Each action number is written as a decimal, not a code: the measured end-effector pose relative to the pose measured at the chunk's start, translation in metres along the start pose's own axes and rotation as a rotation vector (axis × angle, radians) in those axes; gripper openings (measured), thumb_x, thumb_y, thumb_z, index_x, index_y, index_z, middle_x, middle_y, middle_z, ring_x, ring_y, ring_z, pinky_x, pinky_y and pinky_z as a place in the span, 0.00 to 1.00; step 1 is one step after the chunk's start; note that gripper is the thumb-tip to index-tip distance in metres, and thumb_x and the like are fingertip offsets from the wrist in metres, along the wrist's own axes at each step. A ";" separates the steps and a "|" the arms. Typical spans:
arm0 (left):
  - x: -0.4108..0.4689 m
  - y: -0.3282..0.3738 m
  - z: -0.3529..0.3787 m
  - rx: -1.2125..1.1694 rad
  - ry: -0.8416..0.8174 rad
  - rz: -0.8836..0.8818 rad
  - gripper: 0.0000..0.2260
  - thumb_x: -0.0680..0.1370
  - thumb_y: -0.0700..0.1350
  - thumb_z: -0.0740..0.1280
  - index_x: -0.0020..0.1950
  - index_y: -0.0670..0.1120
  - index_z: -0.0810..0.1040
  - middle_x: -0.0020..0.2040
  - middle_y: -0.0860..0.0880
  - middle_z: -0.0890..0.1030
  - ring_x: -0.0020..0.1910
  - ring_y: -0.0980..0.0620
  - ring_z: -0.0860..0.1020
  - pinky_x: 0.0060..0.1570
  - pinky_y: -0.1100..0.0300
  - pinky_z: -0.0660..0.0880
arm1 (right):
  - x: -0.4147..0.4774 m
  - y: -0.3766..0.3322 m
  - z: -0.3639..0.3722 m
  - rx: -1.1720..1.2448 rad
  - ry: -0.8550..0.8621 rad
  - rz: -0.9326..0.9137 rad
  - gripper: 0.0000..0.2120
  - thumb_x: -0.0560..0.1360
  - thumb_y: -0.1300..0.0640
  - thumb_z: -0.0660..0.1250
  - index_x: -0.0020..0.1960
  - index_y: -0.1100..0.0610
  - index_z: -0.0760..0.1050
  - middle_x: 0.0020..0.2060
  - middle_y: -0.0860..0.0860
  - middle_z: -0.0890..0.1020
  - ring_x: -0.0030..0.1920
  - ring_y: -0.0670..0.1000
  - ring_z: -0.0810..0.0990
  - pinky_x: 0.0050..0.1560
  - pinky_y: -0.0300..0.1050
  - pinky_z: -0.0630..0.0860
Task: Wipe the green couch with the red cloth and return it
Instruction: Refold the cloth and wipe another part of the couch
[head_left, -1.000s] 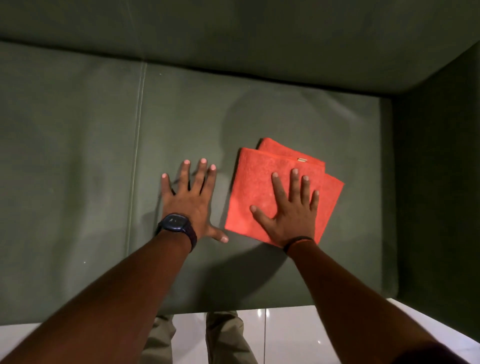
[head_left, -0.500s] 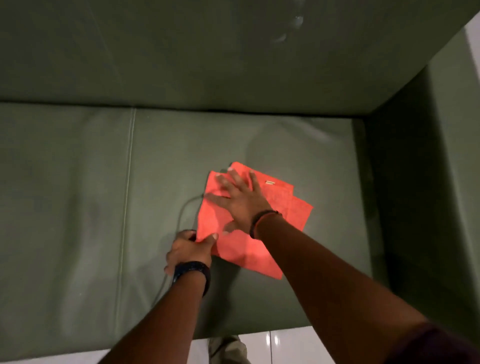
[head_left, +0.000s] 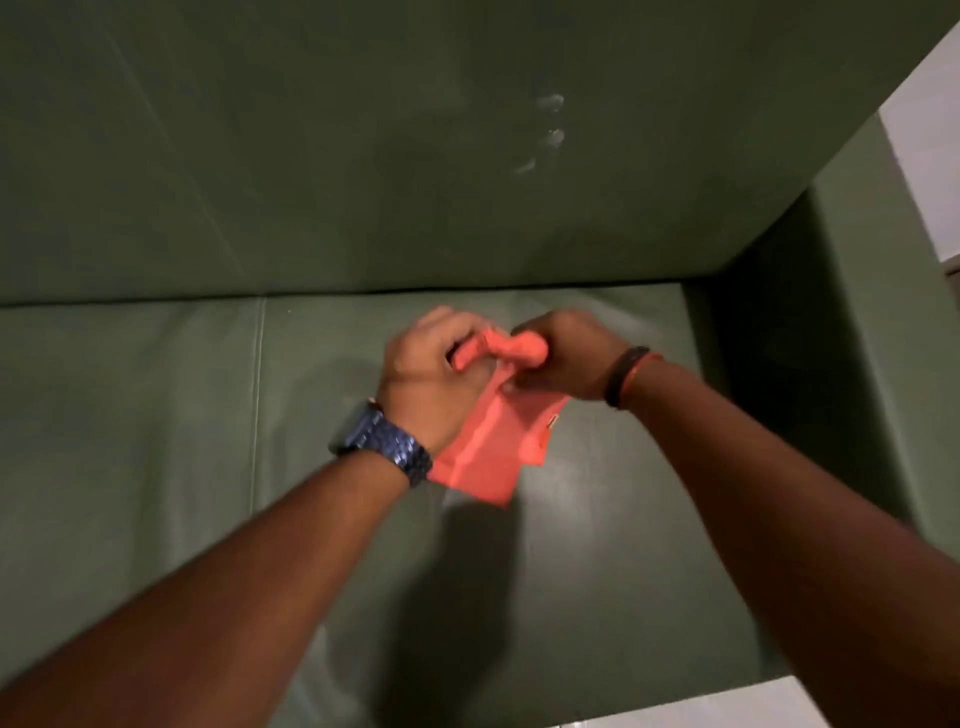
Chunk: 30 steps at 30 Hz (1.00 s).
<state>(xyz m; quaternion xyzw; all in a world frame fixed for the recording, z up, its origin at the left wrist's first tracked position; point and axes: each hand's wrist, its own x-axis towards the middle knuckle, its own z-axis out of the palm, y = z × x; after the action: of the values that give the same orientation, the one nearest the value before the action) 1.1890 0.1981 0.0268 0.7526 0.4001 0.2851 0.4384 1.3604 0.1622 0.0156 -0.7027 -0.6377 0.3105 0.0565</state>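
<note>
Both hands were up over couch seat, close together, a bit blurry. Left hand (head_left: 431, 364) was curled tight around top of red cloth (head_left: 488, 447). Right hand (head_left: 563, 358) squeezed same bunched top from other side. Cloth hung down from both fists, above green couch (head_left: 156, 441) seat; could not tell if low corner touched it. Small tag showed on cloth's right edge. Blue watch (head_left: 387, 449) sat on left wrist. Dark band (head_left: 626, 374) sat on right wrist. Pale smudges (head_left: 548, 132) showed on couch back. White floor (head_left: 727, 706) peeked out at bottom.
</note>
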 end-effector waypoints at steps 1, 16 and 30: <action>0.016 0.007 -0.007 -0.006 0.033 0.008 0.10 0.65 0.31 0.71 0.41 0.44 0.81 0.39 0.45 0.82 0.39 0.51 0.78 0.41 0.62 0.73 | 0.000 -0.001 -0.018 0.061 0.073 0.008 0.11 0.66 0.54 0.76 0.45 0.58 0.80 0.39 0.57 0.83 0.41 0.50 0.77 0.43 0.48 0.73; 0.190 0.061 -0.033 0.447 0.273 0.281 0.12 0.67 0.57 0.71 0.40 0.50 0.76 0.45 0.50 0.81 0.40 0.53 0.74 0.35 0.59 0.64 | 0.057 -0.030 -0.067 -0.043 1.415 0.537 0.29 0.63 0.49 0.73 0.61 0.55 0.71 0.57 0.62 0.75 0.62 0.60 0.67 0.61 0.58 0.65; 0.156 0.043 -0.037 0.311 0.368 0.296 0.29 0.61 0.66 0.71 0.50 0.44 0.74 0.47 0.47 0.77 0.42 0.51 0.73 0.36 0.60 0.69 | 0.116 -0.046 -0.065 0.840 1.211 0.773 0.33 0.76 0.35 0.53 0.75 0.49 0.50 0.75 0.62 0.46 0.75 0.64 0.45 0.73 0.60 0.45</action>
<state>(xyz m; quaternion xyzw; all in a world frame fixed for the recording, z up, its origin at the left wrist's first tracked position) 1.2556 0.3340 0.0935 0.7968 0.3975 0.4131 0.1911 1.3527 0.2995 0.0473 -0.8381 -0.0417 0.0885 0.5366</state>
